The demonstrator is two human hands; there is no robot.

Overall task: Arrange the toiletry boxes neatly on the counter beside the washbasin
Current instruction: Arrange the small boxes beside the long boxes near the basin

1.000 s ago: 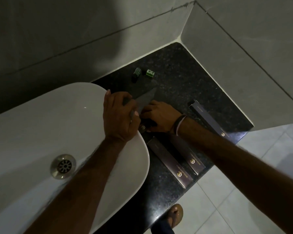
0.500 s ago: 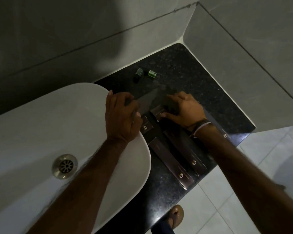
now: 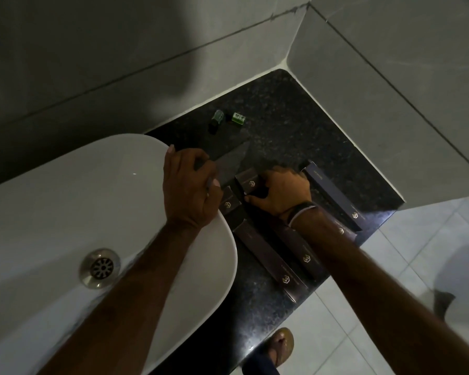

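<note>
Several dark toiletry boxes with gold logos lie on the black granite counter (image 3: 282,115) right of the white washbasin (image 3: 65,201). My left hand (image 3: 187,190) rests over the basin rim and grips a flat dark box (image 3: 232,165) that points toward the back corner. My right hand (image 3: 282,192) is closed on a small dark box (image 3: 248,181) beside it. Another small box (image 3: 229,204) lies under my left thumb. Two long boxes (image 3: 268,255) (image 3: 298,251) lie side by side near the front edge. A third long box (image 3: 333,194) lies further right.
A small green bottle (image 3: 217,118) and a small green packet (image 3: 238,118) stand near the back wall. Grey tiled walls close the counter at the back and right. The basin drain (image 3: 100,267) is at lower left. My sandalled foot (image 3: 280,347) stands on the pale floor tiles below the counter edge.
My right hand slid from beside the left hand out to the right and back a little, bringing a small box into view. The left hand stayed put on the flat box.
</note>
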